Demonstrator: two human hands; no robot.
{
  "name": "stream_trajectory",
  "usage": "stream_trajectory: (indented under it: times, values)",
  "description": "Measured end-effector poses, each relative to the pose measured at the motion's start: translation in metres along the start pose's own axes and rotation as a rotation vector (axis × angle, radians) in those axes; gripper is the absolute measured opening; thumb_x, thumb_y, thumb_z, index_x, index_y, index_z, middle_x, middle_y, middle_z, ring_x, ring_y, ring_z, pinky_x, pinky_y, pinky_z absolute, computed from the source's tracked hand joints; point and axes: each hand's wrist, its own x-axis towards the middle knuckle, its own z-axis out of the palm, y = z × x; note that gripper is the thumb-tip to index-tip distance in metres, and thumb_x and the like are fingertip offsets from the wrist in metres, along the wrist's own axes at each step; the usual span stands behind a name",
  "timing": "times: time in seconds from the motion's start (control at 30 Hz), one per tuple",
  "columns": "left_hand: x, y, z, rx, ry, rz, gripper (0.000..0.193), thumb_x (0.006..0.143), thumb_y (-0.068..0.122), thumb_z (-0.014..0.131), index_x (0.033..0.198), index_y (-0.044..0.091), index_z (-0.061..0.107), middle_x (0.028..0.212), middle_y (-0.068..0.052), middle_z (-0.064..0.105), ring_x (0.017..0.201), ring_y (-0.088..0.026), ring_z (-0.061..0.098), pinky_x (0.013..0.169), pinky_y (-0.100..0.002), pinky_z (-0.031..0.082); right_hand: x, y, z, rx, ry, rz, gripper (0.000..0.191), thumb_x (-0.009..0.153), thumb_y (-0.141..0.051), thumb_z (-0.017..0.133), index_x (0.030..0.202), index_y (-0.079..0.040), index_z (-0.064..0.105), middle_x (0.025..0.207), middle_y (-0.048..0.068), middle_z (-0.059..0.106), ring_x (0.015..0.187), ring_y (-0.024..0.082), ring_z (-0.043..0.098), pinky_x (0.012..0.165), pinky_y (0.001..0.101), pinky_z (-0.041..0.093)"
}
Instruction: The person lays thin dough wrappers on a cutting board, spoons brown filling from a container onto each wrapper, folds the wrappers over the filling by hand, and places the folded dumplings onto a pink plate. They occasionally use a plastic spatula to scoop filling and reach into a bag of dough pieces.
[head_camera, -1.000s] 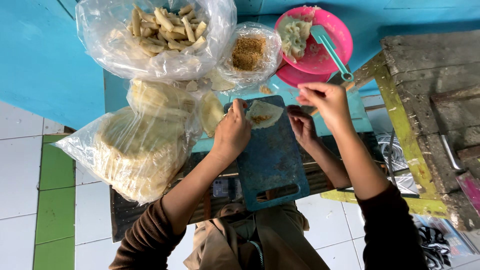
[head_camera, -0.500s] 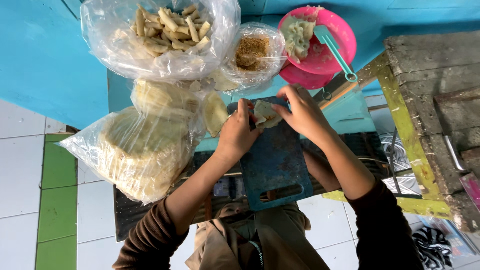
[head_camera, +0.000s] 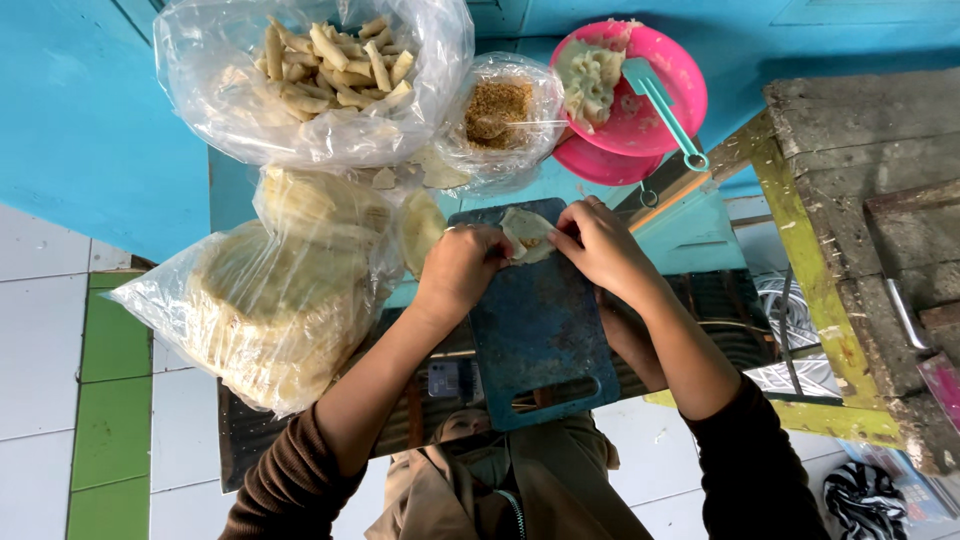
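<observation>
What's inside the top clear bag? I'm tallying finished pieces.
The bag holds a heap of pale rolled sticks, loosely piled. Only the upper ones show; those beneath, and the bag's bottom, are covered.

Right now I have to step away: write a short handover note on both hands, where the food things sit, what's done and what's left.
Left hand and right hand: fingers pinch the filled wrapper from both sides at the far end of the blue cutting board.
Bag of finished rolls at the back; bag of flat wrappers on the left; pink bowl with filling and a teal spoon at right.
Done: many rolls bagged.
Left: this one is only partly folded.
</observation>
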Motion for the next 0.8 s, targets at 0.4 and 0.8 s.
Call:
stream_trajectory:
  times: [0.4,0.8]
  values:
    - [0.000,-0.001,0.010,0.148,0.050,0.080,0.005,0.083,0.009,0.074,0.087,0.013,0.072,0.085,-0.009,0.073,0.086,-0.033,0.069,0.076,-0.045,0.055,0.000,-0.036,-0.005,0.299,0.069,-0.036,0.035,0.091,0.001,0.074,0.120,-0.002,0.055,0.103,0.012,0.076,0.096,0.020,0.077,0.080,0.0307,0.060]
    - [-0.002,0.000,0.010,0.128,0.085,0.092,0.006,0.086,0.009,0.071,0.091,0.012,0.071,0.085,-0.011,0.073,0.083,-0.035,0.070,0.073,-0.047,0.055,-0.003,-0.047,-0.012,0.172,-0.054,-0.171,0.033,0.093,-0.002,0.069,0.124,-0.006,0.058,0.101,0.013,0.075,0.092,0.029,0.076,0.072,0.0373,0.058]
